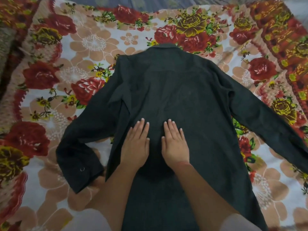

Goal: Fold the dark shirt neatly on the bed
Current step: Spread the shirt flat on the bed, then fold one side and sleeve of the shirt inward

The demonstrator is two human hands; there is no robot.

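- One dark shirt (175, 90) lies spread flat, back side up, in the middle of the bed (93, 42), collar toward the far edge.
- Two sleeves: the left one (86, 139) bends back near the near-left part of the bed; the right one (266, 117) runs out toward the right edge.
- Two hands: the left hand (135, 147) and right hand (175, 145) lie side by side, palms down, fingers straight, pressing the shirt's middle and gripping nothing.

The dark shirt (175, 100) lies spread flat and back-side up on the bed (93, 42), collar at the far end, hem nearest the camera. Both long sleeves angle outward; the left one's cuff bends back.
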